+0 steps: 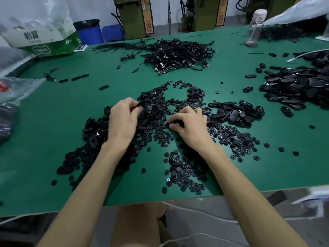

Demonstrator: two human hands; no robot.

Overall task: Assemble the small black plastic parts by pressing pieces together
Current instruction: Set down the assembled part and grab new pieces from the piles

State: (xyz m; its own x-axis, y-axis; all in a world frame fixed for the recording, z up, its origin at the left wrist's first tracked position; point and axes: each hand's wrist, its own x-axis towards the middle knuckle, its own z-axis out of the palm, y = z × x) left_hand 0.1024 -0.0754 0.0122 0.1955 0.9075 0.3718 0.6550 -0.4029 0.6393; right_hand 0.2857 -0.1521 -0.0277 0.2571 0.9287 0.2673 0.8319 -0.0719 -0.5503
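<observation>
Small round black plastic discs (pixel 179 102) lie spread in a wide heap across the middle of the green table (pixel 53 122). My left hand (pixel 122 118) hovers over the heap's left side and pinches an oval black shell (pixel 140 105) between thumb and fingers. My right hand (pixel 188 123) rests on the discs with fingers curled, pinching a small black piece (pixel 175 124) against the table. A pile of oval black shells (pixel 235 113) lies just right of my right hand. More black shells (pixel 92 132) are heaped to the left of my left wrist.
A tangle of black cables with plugs (pixel 178 54) sits at the table's far middle. A big heap of oval shells (pixel 295 86) fills the right side. A bagged cardboard box (pixel 41 32) stands far left, a clear bottle (pixel 254 27) far right. The table's near edge (pixel 178 198) runs below my forearms.
</observation>
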